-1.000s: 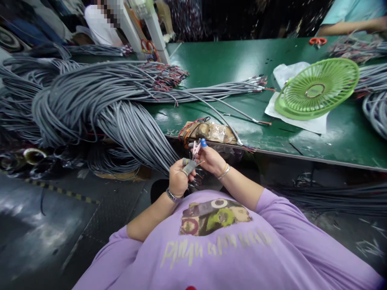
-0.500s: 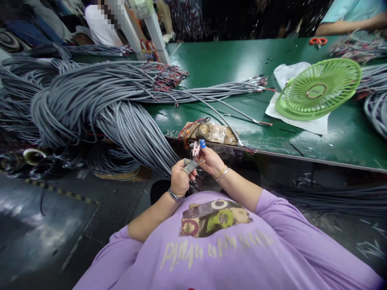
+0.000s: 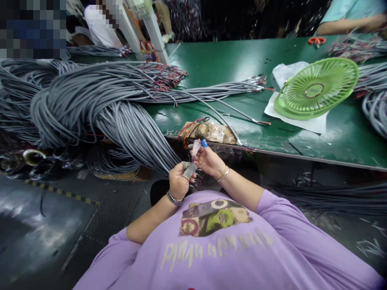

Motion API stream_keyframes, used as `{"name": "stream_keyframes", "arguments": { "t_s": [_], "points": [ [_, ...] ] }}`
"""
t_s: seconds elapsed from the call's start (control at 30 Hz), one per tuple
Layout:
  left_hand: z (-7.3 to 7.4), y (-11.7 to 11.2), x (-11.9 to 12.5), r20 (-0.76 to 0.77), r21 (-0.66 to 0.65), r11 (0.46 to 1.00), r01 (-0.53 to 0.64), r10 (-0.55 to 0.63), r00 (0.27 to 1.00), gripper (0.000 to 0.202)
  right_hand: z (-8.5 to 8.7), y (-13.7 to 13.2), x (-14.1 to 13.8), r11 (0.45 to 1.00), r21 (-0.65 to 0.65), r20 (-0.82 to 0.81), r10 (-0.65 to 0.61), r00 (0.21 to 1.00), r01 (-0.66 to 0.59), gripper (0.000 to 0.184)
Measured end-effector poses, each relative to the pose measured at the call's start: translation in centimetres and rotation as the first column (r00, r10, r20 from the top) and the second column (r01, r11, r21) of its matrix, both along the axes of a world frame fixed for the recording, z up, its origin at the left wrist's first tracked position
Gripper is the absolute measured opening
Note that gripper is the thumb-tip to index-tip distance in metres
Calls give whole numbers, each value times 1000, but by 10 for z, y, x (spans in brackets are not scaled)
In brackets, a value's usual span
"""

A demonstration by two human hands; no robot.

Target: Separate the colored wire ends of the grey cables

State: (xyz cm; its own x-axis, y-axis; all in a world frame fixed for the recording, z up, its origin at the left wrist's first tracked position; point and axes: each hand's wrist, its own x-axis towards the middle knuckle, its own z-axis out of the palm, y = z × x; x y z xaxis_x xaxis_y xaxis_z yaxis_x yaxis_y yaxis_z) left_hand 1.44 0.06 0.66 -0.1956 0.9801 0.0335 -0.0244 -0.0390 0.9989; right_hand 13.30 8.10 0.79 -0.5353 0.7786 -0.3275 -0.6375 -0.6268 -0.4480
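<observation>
Low in front of the table edge, my left hand (image 3: 179, 182) is closed around the end of a grey cable, most of it hidden by the fingers. Grey covers wrap its thumb and a finger. Thin loose wires (image 3: 199, 165) stick out past the thumb. My right hand (image 3: 213, 162) is beside it, fingers bent in towards these wires, with a blue cover (image 3: 204, 143) on one fingertip. At its fingers is a small pink item (image 3: 196, 147), too blurred to name.
A large heap of grey cables (image 3: 75, 96) drapes over the green table (image 3: 242, 60) at left. A taped block (image 3: 211, 132) lies at the table edge. A green fan (image 3: 317, 90) stands at right, orange-handled scissors (image 3: 316, 41) behind. A co-worker's arm (image 3: 347, 26) is across the table.
My left hand has shifted slightly left and down, and my right hand slightly right. The pink item has turned and is more blurred. The cables on the table have not moved.
</observation>
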Motion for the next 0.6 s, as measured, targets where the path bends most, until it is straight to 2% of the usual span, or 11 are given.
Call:
{"name": "stream_keyframes", "arguments": {
  "t_s": [0.13,0.3,0.6],
  "points": [
    [1,0,-1,22,5,1000,-12,12,1000,23,-2,-2,2,997,79,12,-17,1000,16,33],
    [4,4,-1,60,-21,999,-30,31,998,23,-9,0,0,986,163,13,-48,999,46,36],
    [8,11,6,86,-34,999,-5,8,996,25,-11,5,-9,985,143,6,-96,995,94,41]
  ]
}}
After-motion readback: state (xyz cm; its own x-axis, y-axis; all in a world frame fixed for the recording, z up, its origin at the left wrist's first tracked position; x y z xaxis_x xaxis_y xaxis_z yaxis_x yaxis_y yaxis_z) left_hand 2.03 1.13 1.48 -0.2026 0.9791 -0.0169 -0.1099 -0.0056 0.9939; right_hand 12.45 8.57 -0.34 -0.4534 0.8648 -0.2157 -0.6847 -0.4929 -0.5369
